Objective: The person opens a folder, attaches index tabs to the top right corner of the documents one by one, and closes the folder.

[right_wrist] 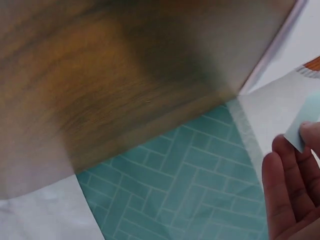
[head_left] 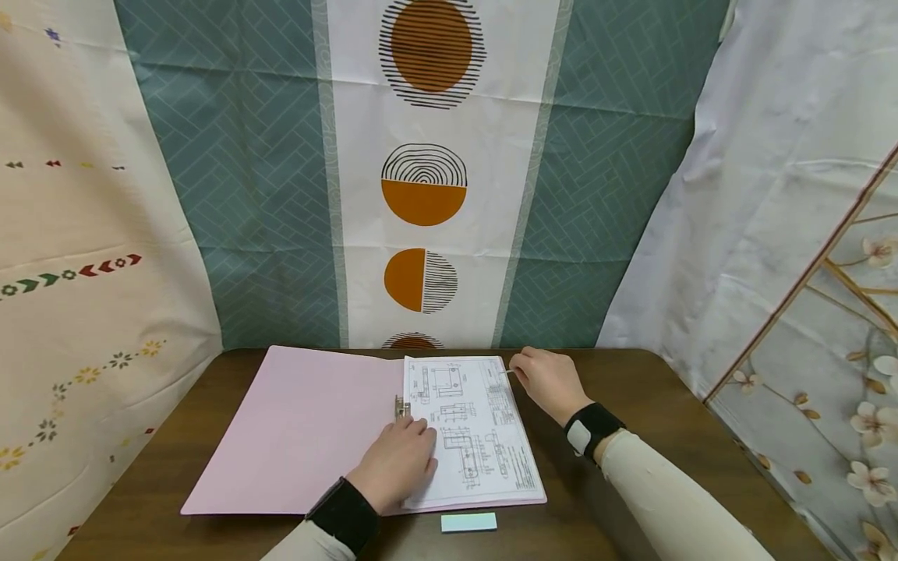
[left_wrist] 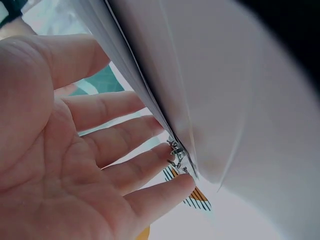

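A pink folder point(head_left: 302, 428) lies spread on the table, with white sheets of technical drawings point(head_left: 484, 460) on its right side. My left hand point(head_left: 396, 461) rests on the lower left part of the sheets, fingers extended, just below the metal clip point(head_left: 401, 407) at the fold. In the left wrist view its fingertips lie along the paper edge by the clip. At the upper right edge of the sheets, my right hand point(head_left: 550, 382) pinches a small pale blue sticky note point(right_wrist: 304, 120) between thumb and fingers.
A light blue pad of sticky notes point(head_left: 468, 522) lies just below the folder's front edge. The brown wooden table point(head_left: 596, 491) extends to either side of the folder. Patterned cloth point(head_left: 270, 195) hangs behind the table, with more cloth at both sides.
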Available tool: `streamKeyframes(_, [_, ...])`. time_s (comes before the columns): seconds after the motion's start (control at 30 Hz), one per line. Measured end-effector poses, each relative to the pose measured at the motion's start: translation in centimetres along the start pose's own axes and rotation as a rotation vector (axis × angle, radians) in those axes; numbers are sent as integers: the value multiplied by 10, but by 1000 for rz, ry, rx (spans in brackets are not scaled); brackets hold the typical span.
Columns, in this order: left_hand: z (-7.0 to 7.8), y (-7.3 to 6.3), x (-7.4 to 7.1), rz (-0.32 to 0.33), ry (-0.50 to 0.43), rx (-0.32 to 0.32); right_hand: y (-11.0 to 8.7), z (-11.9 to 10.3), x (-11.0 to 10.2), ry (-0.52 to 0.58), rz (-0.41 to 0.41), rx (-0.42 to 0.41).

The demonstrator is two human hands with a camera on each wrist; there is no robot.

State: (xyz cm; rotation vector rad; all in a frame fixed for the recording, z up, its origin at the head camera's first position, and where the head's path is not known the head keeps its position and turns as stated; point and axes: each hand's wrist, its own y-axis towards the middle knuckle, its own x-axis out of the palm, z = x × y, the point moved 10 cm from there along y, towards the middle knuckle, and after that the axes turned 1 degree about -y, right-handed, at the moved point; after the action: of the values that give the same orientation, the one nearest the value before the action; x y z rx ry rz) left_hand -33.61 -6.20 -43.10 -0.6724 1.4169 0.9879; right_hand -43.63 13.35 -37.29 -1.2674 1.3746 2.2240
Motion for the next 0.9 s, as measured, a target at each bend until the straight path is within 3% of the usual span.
streamKeyframes(0.23, [2,-2,1,-31,1,-23,14,11,24,-48,-9,6])
streamKeyframes(0.5, [3,-3,2,-37,-1,-17,31,17,47,-58,-77,24])
streamKeyframes(0.9, [3,-3,-3,-32,27,-5,34,17,66,-88,-154,11])
